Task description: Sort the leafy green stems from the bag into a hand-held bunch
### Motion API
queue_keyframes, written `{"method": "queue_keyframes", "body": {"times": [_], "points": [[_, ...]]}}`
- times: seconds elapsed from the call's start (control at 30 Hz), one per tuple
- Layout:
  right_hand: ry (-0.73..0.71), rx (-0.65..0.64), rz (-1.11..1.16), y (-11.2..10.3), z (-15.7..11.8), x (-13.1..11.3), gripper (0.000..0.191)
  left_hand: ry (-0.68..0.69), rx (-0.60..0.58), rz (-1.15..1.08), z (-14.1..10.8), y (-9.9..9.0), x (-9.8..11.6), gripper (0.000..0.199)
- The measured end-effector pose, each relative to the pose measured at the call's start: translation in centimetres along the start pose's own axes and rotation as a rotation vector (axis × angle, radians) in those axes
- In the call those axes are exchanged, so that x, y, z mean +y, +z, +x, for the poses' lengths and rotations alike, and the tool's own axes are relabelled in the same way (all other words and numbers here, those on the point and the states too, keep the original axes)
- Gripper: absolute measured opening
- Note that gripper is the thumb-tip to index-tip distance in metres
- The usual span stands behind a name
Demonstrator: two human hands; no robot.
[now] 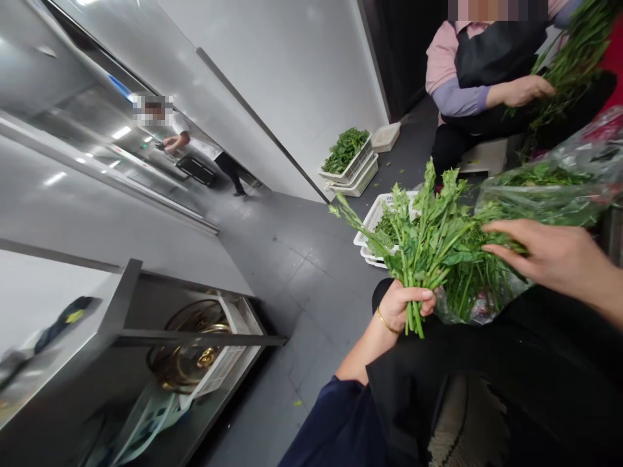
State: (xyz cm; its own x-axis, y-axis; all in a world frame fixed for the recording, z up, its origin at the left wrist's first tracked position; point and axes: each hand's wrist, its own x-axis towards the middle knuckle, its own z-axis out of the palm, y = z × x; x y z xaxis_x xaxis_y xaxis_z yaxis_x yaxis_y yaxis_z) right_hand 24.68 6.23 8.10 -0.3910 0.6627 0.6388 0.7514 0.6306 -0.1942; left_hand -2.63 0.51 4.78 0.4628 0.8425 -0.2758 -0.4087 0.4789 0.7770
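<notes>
From my remote seat I look down at the left hand (406, 303), which grasps a bunch of leafy greens (423, 243) by its lower stems; the smooth, round stalks poke out below the fist, and the frilly, crinkled leaves fan out above it. A thin gold bracelet (388, 322) circles that wrist. The right hand (549, 250) is beside the bunch, thumb and fingers parted around some greenery; I cannot tell how firmly it pinches. Just behind, more greens spill from a clear, wrinkled plastic bag (559, 202). Beyond the bunch I see a slotted white plastic basket (368, 224) on the smooth grey tile floor (316, 311), and farther off two stacked baskets (360, 162) heaped with leaves. Across from me, a co-worker in a dark apron (501, 61) handles long, slender greens (577, 58).
</notes>
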Motion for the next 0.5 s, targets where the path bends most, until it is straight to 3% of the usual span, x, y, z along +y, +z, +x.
{"method": "queue_keyframes", "body": {"times": [0.07, 0.17, 0.37, 0.5], "points": [[-0.219, 0.026, -0.129, 1.5, 1.2, -0.6, 0.034, 0.003, 0.013, 0.001, -0.2, 0.0, 0.1, 0.029], [-0.349, -0.005, -0.205, 2.9, 1.9, 0.0, 0.019, 0.003, 0.062, 0.032, -0.7, -0.1, 0.3, 0.027], [-0.48, -0.257, 0.003, 4.7, 0.8, 1.7, 0.022, -0.05, 0.055, 0.03, -1.3, -0.8, 0.5, 0.04], [-0.462, -0.322, -0.01, 3.5, 1.8, 1.8, 0.027, -0.081, 0.038, 0.068, -1.2, -1.3, 0.4, 0.038]]}}
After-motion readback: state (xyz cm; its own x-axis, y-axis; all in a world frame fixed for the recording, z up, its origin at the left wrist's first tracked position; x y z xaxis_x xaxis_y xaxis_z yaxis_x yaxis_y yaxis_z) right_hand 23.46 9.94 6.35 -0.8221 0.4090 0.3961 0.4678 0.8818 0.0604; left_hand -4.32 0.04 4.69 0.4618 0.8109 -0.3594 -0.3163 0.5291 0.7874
